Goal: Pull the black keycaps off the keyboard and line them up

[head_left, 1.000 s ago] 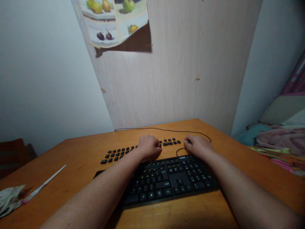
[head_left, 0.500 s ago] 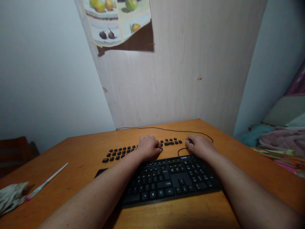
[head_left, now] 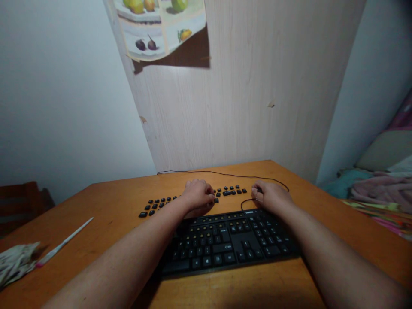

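Observation:
A black keyboard (head_left: 247,242) lies at a slant in front of me, with several of its upper key positions bare and showing small yellowish spots. Past it, loose black keycaps (head_left: 227,193) are laid out in rows on the table. My left hand (head_left: 198,194) is over the middle of these rows, fingers curled together; what they hold, if anything, is hidden. At the right end of the rows, my right hand (head_left: 272,196) rests beside the keyboard cable, fingers closed. A small dark thing shows between its thumb and fingers, too small to name.
The wooden table (head_left: 109,240) carries a white thin brush-like stick (head_left: 66,241) and a crumpled cloth (head_left: 17,262) at left. A black cable (head_left: 222,173) runs along the back. Fruit paintings (head_left: 161,32) hang on the wall; bedding (head_left: 380,189) is at right.
My left hand has shifted slightly left along the keycap rows, uncovering a keycap near its fingertips. My right hand has stayed nearly still. The view has tilted a little.

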Demonstrator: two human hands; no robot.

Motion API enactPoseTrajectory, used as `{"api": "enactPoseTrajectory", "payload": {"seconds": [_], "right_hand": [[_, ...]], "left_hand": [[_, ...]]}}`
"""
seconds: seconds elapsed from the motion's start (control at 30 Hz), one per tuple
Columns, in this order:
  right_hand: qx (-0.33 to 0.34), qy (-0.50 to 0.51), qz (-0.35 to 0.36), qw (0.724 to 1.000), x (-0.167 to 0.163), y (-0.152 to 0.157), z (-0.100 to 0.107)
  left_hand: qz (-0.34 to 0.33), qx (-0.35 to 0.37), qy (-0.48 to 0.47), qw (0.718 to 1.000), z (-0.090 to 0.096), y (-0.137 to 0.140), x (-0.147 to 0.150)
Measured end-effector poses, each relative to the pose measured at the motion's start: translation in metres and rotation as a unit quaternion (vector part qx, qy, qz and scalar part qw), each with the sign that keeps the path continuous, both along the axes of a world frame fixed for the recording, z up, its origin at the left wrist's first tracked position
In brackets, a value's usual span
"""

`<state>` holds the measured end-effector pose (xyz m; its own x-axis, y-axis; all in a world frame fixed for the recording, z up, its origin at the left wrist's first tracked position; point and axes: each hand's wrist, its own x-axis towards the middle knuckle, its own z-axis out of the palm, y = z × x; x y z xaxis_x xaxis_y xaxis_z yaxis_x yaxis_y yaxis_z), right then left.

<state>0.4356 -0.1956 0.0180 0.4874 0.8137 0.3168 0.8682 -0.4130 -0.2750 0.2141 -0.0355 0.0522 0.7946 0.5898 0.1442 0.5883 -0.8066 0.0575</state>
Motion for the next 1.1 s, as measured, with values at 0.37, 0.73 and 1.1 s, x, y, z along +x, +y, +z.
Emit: {"api": "enactPoseTrajectory", "payload": {"seconds": [0.37, 0.73, 1.1], "right_hand": [[0.003, 0.011, 0.002, 1.000, 0.001, 0.001, -0.002], [0.020, 0.027, 0.002, 0.999, -0.001, 0.001, 0.000], [0.022, 0.005, 0.002, 1.000, -0.005, -0.001, 0.003]], "left_hand": [[-0.011, 0.008, 0.019, 1.000, 0.017, 0.015, 0.012], [-0.023, 0.037, 0.079, 0.996, 0.005, 0.009, 0.040], [-0.006, 0.035, 0.092, 0.995, 0.003, 0.007, 0.046]]}}
